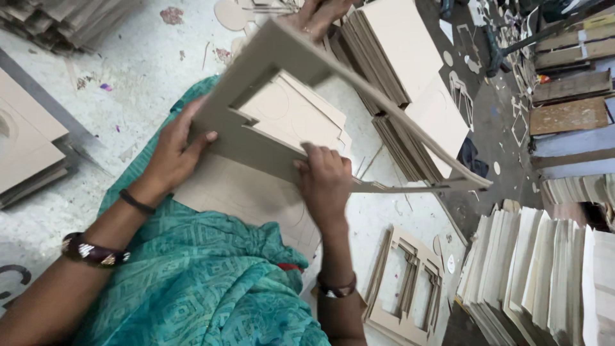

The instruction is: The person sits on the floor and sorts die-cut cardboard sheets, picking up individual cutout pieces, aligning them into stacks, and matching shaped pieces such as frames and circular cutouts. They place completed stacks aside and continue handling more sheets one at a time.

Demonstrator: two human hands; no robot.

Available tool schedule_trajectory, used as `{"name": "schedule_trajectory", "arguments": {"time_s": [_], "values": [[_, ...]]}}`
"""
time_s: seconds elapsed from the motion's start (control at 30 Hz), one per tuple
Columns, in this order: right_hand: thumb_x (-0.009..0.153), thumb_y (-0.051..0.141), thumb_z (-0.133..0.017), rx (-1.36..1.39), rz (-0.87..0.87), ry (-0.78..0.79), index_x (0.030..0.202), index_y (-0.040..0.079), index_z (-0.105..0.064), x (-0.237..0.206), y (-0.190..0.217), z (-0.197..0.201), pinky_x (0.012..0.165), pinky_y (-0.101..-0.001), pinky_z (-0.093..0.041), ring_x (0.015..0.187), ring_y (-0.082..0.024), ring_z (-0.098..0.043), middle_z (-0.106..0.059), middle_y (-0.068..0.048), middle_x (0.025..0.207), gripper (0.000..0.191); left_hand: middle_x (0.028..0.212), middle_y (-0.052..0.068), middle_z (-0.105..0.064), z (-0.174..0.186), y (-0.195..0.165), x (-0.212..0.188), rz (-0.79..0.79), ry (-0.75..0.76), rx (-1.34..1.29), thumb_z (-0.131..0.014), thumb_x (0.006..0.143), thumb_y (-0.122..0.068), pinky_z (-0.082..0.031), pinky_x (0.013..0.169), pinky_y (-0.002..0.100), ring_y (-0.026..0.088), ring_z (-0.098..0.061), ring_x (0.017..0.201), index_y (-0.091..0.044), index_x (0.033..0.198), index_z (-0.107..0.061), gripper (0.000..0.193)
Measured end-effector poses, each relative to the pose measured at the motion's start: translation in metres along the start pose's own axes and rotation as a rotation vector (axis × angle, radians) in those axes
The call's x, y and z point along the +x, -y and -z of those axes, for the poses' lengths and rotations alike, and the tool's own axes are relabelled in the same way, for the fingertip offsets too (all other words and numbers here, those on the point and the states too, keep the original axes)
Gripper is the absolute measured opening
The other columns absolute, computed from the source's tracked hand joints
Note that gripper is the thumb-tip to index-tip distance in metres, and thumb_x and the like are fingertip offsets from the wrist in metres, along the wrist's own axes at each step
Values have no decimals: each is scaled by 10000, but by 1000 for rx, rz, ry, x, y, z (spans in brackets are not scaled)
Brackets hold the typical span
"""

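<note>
A speckled grey workshop floor (128, 70) is littered with paper scraps and round punch-outs, and stacks of die-cut cardboard sheets (391, 45) stand and lean on all sides, with a thick bundle of pale boards (544, 269) at lower right. Over the lap, covered in teal patterned cloth (198, 282), both hands hold one cardboard frame offcut (256, 138), a flat grey-brown sheet with a large stepped window cut out of it. The left hand (173, 154) clasps its near-left edge, thumb lying on the upper face and the fingers tucked beneath. The right hand (325, 179) is closed over the near inner rail, fingertips curled across the top and pressing down. From these two grips the offcut's long axis runs away and to the right, its thin outer rail stretching to a far tip (474, 184) well beyond the right hand, so the right hand is the nearer to that free end. Another person's hand (317, 16) touches the top corner. Through the window a stack of cut panels with scored circles (295, 112) shows below. A pile of similar frame offcuts (410, 288) lies on the floor beside the right forearm.
</note>
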State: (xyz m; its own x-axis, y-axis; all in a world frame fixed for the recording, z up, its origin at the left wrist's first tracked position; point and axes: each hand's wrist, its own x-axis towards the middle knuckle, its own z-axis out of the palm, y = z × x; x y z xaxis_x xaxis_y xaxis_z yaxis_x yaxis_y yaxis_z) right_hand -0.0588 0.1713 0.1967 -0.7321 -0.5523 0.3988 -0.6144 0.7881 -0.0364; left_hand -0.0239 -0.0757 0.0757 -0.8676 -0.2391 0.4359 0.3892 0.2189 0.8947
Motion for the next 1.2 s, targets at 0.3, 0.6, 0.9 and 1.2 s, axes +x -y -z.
{"name": "schedule_trajectory", "arguments": {"time_s": [0.3,0.6,0.9,1.2], "values": [[888,206,-697,13,41,16,1288,68,-623,1,1,-5,895,-417,-399,1089,-264,-607,-676,-82,1238,430,1472,196,-582,1,47,-7,65,64,-45,-622,1010,-150,-415,1127,385,275,-546,1374,-33,1568,-396,613],[924,101,-647,248,-98,-150,1055,89,-723,-4,-30,-3,799,-361,-458,884,-190,-684,-754,3,915,152,1370,85,-657,12,-11,16,-39,-176,148,-751,999,-153,-532,1032,352,207,-641,1222,-74,1418,-602,451],[1133,104,-611,1298,-465,-499,1214,-89,-624,-48,-40,-35,901,-340,-483,982,-149,-582,-662,-75,1075,210,1403,174,-578,-8,-90,25,-147,-15,-139,-746,941,-154,-484,1072,342,223,-569,1287,27,1523,-399,702],[1005,210,-663,1587,-386,-481,1312,19,-524,-86,-39,-68,1019,-305,-445,1124,-147,-580,-644,-44,1208,388,1234,83,-679,-3,-57,10,-33,69,-265,-731,956,-112,-514,991,277,129,-637,1118,24,1427,-524,532]]}}
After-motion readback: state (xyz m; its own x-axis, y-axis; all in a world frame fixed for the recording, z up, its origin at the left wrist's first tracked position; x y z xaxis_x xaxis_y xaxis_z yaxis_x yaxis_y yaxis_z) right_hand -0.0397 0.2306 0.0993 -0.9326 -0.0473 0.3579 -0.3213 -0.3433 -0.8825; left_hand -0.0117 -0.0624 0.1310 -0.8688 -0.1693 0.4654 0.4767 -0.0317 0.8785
